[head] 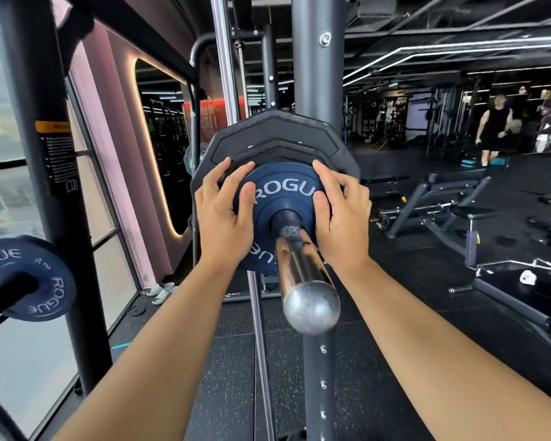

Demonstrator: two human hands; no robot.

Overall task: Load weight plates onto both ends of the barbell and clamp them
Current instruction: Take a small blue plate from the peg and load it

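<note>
Here, left hand point(226, 211) and right hand point(341, 218) gripping opposite edges of blue plate point(283, 187), bare barbell sleeve point(301, 272) protruding

Black weight bench point(471, 214) at right — pale slippers point(161, 291), perhaps sandals, by the window point(0, 122)

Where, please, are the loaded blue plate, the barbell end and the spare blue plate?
loaded blue plate point(282, 187): head view, face lettering.
barbell end point(310, 308): head view, its rounded tip.
spare blue plate point(50, 272): head view, its right face.
</note>
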